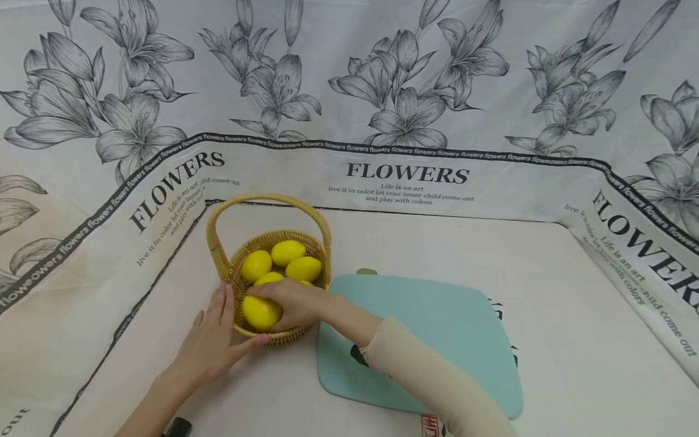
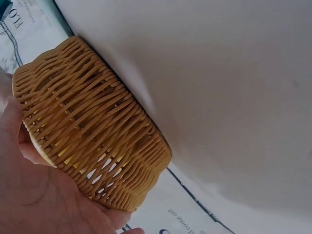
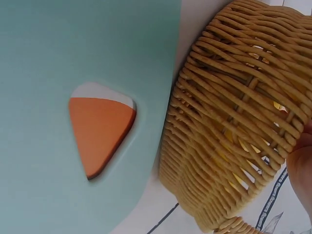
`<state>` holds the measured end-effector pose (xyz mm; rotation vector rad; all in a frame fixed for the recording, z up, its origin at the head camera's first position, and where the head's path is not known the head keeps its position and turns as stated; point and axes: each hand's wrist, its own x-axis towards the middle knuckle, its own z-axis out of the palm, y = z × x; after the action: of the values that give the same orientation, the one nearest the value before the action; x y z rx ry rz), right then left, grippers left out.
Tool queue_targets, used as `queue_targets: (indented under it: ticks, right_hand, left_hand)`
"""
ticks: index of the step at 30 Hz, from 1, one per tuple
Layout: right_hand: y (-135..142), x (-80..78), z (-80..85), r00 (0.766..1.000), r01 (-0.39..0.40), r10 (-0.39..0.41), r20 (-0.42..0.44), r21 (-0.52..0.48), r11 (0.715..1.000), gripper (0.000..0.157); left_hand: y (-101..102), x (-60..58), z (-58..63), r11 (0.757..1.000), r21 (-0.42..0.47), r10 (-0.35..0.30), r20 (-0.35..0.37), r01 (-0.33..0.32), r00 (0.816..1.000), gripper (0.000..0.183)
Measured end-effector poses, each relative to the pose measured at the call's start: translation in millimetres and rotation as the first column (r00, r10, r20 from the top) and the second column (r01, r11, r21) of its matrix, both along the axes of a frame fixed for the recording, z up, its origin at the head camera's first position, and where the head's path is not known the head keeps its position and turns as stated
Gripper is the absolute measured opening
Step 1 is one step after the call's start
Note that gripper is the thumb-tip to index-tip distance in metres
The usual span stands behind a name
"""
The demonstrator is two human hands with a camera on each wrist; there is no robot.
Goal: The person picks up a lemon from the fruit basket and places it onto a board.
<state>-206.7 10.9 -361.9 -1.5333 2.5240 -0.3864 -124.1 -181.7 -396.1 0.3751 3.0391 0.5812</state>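
A woven wicker basket (image 1: 289, 335) with a tall arched handle (image 1: 284, 199) stands at the left of the table. Several yellow lemons lie inside it, among them one lemon (image 1: 288, 252) at the back. My right hand (image 1: 297, 303) reaches over the basket's right rim and grips the frontmost lemon (image 1: 259, 314) between thumb and fingers. Along the basket's left outer side my left hand (image 1: 207, 349) rests with fingers extended, its thumb pointing along the front rim. The left wrist view shows this hand against the basket wall (image 2: 92, 117). In the right wrist view, fingers are mostly hidden behind the weave.
Right of the basket lies a light teal board (image 1: 426, 321), partly under my right sleeve (image 1: 426, 370). An orange-and-white wedge shape (image 3: 102, 131) shows on it. A small black object (image 1: 178, 426) is beside my left forearm. Flower-printed cloth (image 1: 404, 103) borders the table.
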Motion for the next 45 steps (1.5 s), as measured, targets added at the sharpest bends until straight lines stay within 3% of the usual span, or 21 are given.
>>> queue_targets:
  ticks: [14,24,45]
  right_hand:
    - [21,7.8,9.2,0.99,0.139,-0.134,0.046,-0.116,0.983,0.078]
    - [34,12.1,10.7,0.987,0.16,-0.16,0.013,-0.184,0.97,0.078]
    - [71,23.1,2.7,0.972,0.226,-0.233,0.023,-0.355,0.907,0.08]
  left_hand:
    - [1,-1.4,-1.5,1.0,-0.003,-0.005,-0.005,0.005,1.0,0.116]
    - [-1,-0.2,-1.1,1.0,-0.018,-0.003,-0.019,0.003,1.0,0.116]
    - [1,0.1,-1.4,1.0,-0.005,0.002,-0.007,-0.002,1.0,0.117]
